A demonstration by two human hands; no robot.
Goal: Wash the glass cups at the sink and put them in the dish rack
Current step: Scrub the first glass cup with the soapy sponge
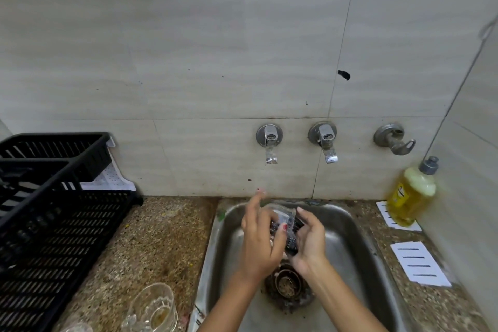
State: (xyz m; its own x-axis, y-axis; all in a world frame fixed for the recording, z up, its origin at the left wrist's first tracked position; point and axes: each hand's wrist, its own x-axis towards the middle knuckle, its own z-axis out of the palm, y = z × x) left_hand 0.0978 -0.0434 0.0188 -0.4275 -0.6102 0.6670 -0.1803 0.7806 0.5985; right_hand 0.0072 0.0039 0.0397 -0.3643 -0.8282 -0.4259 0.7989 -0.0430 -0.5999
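Over the steel sink (358, 245) my two hands hold one clear glass cup (280, 213) between them. My left hand (260, 240) grips the cup from the left, thumb across its side and forefinger pointing up. My right hand (307, 237) cups a dark scrubber (292, 237) against the glass. Another glass cup (155, 307) stands on the speckled counter (161, 237) left of the sink. The black dish rack (54, 213) sits at the far left.
Two taps (270, 143) (326, 143) and a third valve (393, 139) stick out of the tiled wall above the sink. A yellow soap bottle (412, 194) stands at the right on white paper sheets (420, 264). The drain (287, 283) holds debris.
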